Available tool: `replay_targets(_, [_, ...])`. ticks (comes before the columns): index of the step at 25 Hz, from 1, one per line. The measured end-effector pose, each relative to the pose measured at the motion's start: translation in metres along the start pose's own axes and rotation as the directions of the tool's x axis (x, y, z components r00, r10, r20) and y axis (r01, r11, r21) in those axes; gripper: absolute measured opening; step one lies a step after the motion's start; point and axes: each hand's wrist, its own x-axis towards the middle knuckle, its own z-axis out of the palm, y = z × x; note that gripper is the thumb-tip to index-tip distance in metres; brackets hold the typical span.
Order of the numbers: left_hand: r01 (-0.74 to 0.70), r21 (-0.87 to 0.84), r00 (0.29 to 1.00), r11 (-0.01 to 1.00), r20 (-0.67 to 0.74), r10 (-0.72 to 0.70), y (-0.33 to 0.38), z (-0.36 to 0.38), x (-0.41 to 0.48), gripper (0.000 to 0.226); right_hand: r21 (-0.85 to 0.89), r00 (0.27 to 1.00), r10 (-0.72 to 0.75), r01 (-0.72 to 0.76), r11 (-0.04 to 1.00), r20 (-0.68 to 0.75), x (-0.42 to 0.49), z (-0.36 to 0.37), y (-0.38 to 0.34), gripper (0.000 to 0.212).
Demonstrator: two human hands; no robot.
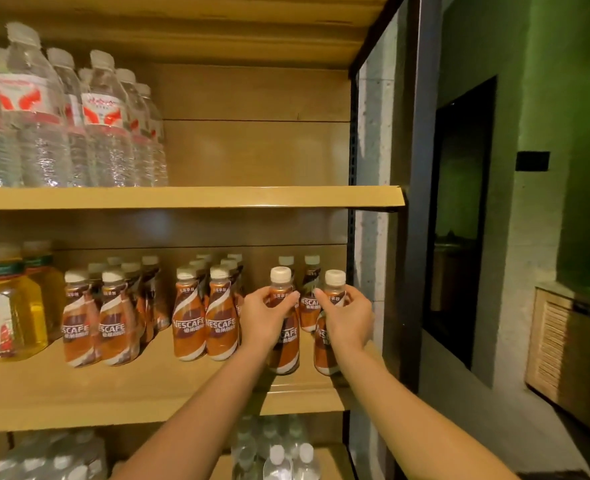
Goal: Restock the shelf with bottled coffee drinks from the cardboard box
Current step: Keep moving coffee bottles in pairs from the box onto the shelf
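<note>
You get 1 view, from the wide-angle camera on your head. It faces straight into the shelving and tilts slightly down, with the middle shelf (148, 386) across the lower centre and the upper shelf (189, 197) above it. It sits within arm's reach: both forearms enter from the bottom edge, your left hand (269, 317) gripping a coffee bottle (289, 341) and your right hand (347, 318) the neighbouring bottle (335, 278). The right third looks past the shelving to a green wall (563, 133).
</note>
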Motion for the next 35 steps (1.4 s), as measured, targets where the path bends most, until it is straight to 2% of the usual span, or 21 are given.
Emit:
replay_targets(8, [-0.050, -0.024, 0.998, 0.998, -0.040, 0.049, -0.020, 0.028, 0.019, 0.015, -0.004, 0.993, -0.111, 0.111, 0.994, -0.036, 0.020, 0.020, 0.015, 0.031])
replay_targets(11, [-0.035, -0.038, 0.999, 0.999, -0.013, 0.034, -0.021, 0.028, 0.014, 0.022, 0.031, 0.992, -0.065, 0.062, 0.998, 0.109, 0.021, 0.014, 0.024, 0.037])
replay_targets(13, [0.013, -0.063, 0.996, 0.998, 0.090, -0.007, -0.022, 0.021, 0.008, 0.027, 0.042, 0.959, 0.026, -0.039, 0.998, 0.283, 0.023, 0.001, 0.038, 0.062])
replay_targets(15, [0.080, 0.013, 0.976, 0.997, 0.200, -0.081, -0.032, 0.011, 0.002, 0.036, -0.134, 0.916, 0.032, 0.024, 0.991, 0.401, 0.023, -0.015, 0.053, 0.074])
replay_targets(18, [0.126, 0.323, 0.919, 0.938, 0.319, -0.234, -0.066, 0.003, -0.002, 0.036, -0.438, 0.869, 0.059, 0.187, 0.879, 0.491, 0.015, -0.026, 0.064, 0.053])
replay_targets(19, [0.102, 0.433, 0.905, 0.896, 0.334, -0.265, -0.077, 0.004, -0.001, 0.038, -0.508, 0.863, 0.061, 0.237, 0.828, 0.502, 0.013, -0.025, 0.068, 0.054])
replay_targets(22, [-0.006, 0.627, 0.920, 0.779, 0.309, -0.241, -0.093, 0.009, 0.005, 0.055, -0.666, 0.850, 0.085, 0.340, 0.664, 0.519, 0.016, -0.018, 0.073, 0.058])
replay_targets(24, [-0.079, 0.713, 0.936, 0.697, 0.293, -0.195, -0.098, 0.012, 0.013, 0.061, -0.700, 0.853, 0.094, 0.353, 0.621, 0.513, 0.022, -0.015, 0.070, 0.054])
replay_targets(26, [-0.093, 0.744, 0.940, 0.662, 0.284, -0.188, -0.102, 0.016, 0.020, 0.062, -0.717, 0.862, 0.083, 0.358, 0.598, 0.500, 0.027, -0.008, 0.069, 0.052])
replay_targets(30, [-0.040, 0.711, 0.946, 0.702, 0.254, -0.203, -0.117, 0.025, 0.035, 0.072, -0.780, 0.899, 0.061, 0.341, 0.525, 0.434, 0.037, 0.016, 0.076, 0.051])
replay_targets(35, [-0.019, 0.729, 0.955, 0.685, 0.215, -0.202, -0.128, 0.032, 0.053, 0.065, -0.787, 0.896, 0.092, 0.329, 0.522, 0.435, 0.051, 0.036, 0.088, 0.067])
